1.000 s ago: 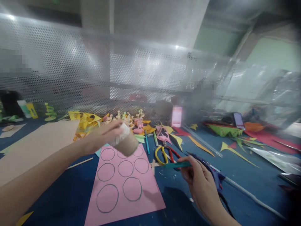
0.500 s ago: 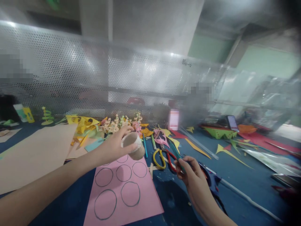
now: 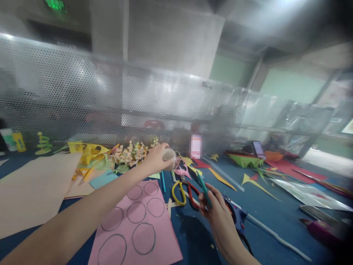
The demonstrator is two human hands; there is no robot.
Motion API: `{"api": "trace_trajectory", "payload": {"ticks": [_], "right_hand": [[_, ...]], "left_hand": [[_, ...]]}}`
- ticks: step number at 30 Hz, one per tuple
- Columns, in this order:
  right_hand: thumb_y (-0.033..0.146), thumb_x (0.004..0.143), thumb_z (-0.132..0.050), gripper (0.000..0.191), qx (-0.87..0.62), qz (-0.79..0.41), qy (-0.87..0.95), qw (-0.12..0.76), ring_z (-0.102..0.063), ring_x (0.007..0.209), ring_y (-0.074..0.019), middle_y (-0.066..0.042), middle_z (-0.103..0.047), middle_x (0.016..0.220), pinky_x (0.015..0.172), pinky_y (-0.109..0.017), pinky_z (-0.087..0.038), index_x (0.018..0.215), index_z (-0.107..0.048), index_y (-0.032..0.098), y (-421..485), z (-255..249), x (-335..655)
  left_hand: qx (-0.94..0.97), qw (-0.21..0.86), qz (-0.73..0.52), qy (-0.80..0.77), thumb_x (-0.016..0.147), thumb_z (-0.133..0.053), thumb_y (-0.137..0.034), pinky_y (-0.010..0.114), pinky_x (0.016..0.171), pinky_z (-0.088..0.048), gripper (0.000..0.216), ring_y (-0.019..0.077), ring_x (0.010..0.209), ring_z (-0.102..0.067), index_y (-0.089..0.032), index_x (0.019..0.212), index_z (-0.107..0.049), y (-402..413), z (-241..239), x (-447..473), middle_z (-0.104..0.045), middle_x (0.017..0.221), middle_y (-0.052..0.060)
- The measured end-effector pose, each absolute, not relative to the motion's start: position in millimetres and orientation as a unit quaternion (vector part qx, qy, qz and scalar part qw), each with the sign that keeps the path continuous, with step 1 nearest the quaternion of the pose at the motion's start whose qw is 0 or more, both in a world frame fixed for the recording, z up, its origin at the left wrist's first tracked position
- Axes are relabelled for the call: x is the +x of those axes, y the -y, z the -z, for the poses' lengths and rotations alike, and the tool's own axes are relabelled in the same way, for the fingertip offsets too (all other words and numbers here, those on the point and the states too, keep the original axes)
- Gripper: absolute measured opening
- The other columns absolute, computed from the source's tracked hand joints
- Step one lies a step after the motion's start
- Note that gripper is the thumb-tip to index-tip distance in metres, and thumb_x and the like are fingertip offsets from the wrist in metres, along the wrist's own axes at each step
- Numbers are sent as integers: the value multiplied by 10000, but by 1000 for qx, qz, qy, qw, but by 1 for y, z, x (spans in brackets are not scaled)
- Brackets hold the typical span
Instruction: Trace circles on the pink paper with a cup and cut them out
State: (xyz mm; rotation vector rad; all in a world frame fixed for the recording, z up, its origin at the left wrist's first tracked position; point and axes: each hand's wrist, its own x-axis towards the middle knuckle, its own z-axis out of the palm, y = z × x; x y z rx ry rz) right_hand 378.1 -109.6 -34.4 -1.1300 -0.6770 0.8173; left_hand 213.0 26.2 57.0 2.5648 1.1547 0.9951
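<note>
My left hand [image 3: 156, 158] reaches out over the table with its fingers round a short, pale cardboard tube [image 3: 171, 162]. The tube is tilted, its open end partly showing. Closed round a teal marker [image 3: 203, 186], my right hand [image 3: 219, 215] stays low on the right. Beneath my left forearm lies a sheet of pink paper [image 3: 167, 243] with several circles drawn on it in dark outline. Scissors [image 3: 179, 194] with one yellow and one red handle rest between the paper and my right hand.
A heap of cut paper scraps [image 3: 88, 151] and curled paper pieces [image 3: 132, 154] lies along the perforated metal screen [image 3: 68, 92]. A large beige sheet [image 3: 33, 191] spreads at left. A hot glue gun [image 3: 237, 217] with a white cord lies beyond my right hand. A phone [image 3: 196, 146] stands upright.
My left hand has carried the tube up and away from the pink paper, farther toward the back. My right hand still holds the marker. The view has shifted slightly right and up.
</note>
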Motion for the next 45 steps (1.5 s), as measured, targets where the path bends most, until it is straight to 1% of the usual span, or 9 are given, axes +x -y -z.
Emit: {"api": "trace_trajectory", "payload": {"ticks": [5,9,18,24,28,31,38,43,45], "right_hand": [[507,738,-594,464,-525,-336,322,712,-470,490,-130,25,-564,674,410,-238,-390,1126,-524,263,106,41,380],[507,762,-583,419,-526,-336,340,703,-461,508,-125,37,-554,682,426,-221,-394,1114,-517,289,107,38,378],[559,700,-645,577,-477,-390,352,705,-361,455,-97,75,-473,557,383,-175,-313,1136,-407,265,101,42,383],[583,708,-618,564,-495,-364,347,709,-338,448,-77,59,-485,609,378,-167,-281,1128,-450,246,111,29,365],[583,713,-608,578,-507,-368,359,692,-347,439,-76,49,-508,629,375,-174,-290,1136,-452,222,114,25,360],[587,719,-601,580,-510,-372,369,682,-343,428,-72,60,-499,606,366,-169,-289,1134,-448,211,113,28,360],[578,747,-576,552,-513,-371,401,662,-338,417,-71,72,-463,600,361,-176,-263,1131,-443,205,109,38,366],[578,796,-489,606,-544,-357,469,597,-457,486,-126,38,-508,582,493,-254,-382,1213,-483,139,107,48,369],[602,761,-509,629,-550,-372,449,598,-444,506,-130,29,-502,593,494,-255,-372,1189,-532,140,107,52,367]], "left_hand": [[846,65,-324,-419,804,-594,-339,391,853,-445,389,236,987,-570,-158,1136,-502,-51,-59,242,-603,1078,92],[850,46,-318,-417,872,-538,-337,450,851,-460,325,226,995,-568,-155,1141,-530,-68,-56,270,-572,1133,82],[845,43,-298,-442,878,-540,-296,427,816,-495,318,220,982,-578,-160,1164,-520,-102,-27,294,-555,1169,86],[835,46,-260,-482,877,-540,-298,442,840,-479,314,229,1012,-563,-163,1159,-523,-105,-20,278,-544,1187,88],[860,100,-180,-466,881,-536,-297,398,803,-500,262,204,951,-589,-170,1109,-555,-99,-14,271,-578,1128,72],[864,145,-161,-454,879,-539,-293,400,802,-501,277,208,961,-586,-171,1128,-544,-91,-6,270,-570,1142,75],[827,283,-214,-435,882,-533,-292,413,815,-496,286,211,977,-579,-171,1141,-536,-86,3,269,-558,1165,82],[758,447,-260,-397,877,-542,-291,396,779,-509,273,205,931,-596,-146,1108,-553,-80,-5,259,-584,1112,73],[718,517,-281,-371,882,-536,-286,379,756,-516,252,188,891,-606,-139,1085,-558,-70,-7,253,-599,1066,69]]}}
